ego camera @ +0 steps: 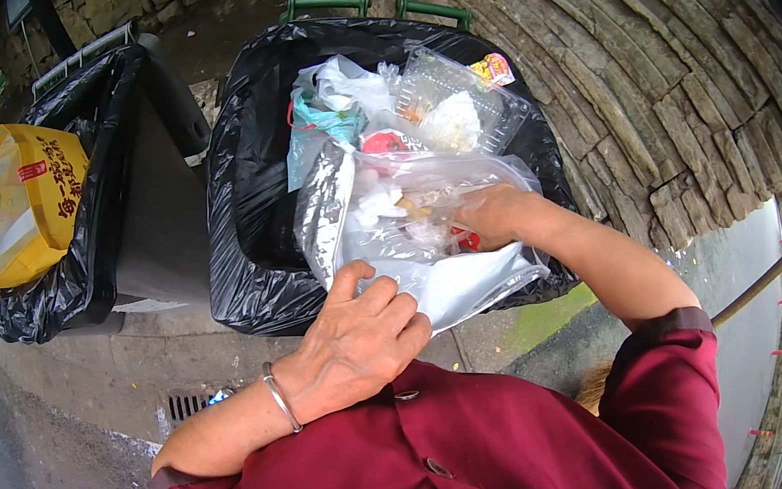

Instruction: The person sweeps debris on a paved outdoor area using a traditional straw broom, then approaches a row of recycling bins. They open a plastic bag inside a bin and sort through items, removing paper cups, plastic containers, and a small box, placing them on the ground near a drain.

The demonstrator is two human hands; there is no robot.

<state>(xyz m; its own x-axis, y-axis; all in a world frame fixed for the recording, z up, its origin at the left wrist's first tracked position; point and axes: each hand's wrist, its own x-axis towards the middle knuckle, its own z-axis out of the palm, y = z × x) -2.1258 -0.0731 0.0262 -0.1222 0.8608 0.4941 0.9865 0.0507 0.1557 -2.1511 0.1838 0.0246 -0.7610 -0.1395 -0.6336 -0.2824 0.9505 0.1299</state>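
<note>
A silver-lined plastic bag (462, 285) lies with its mouth spread over the front of a bin lined in black plastic (254, 295). My left hand (362, 328), with a metal bangle at the wrist, has its fingers curled on the bag's near edge. My right hand (497, 217) reaches into the bag from the right. Its fingertips are hidden among crumpled clear plastic and a red item (466, 239), so its hold is unclear. White crumpled tissue (377, 201) sits inside the bag. Beyond it are a clear plastic food container (499, 103) and a teal plastic bag (335, 124).
On the left, a second black-lined bin (142, 206) carries a yellow bag (25, 204) bearing writing. A stacked-stone wall (639, 78) curves behind and to the right. A drain grate (191, 406) lies in the pavement at lower left. At right, a wooden pole (774, 269) slants past my sleeve.
</note>
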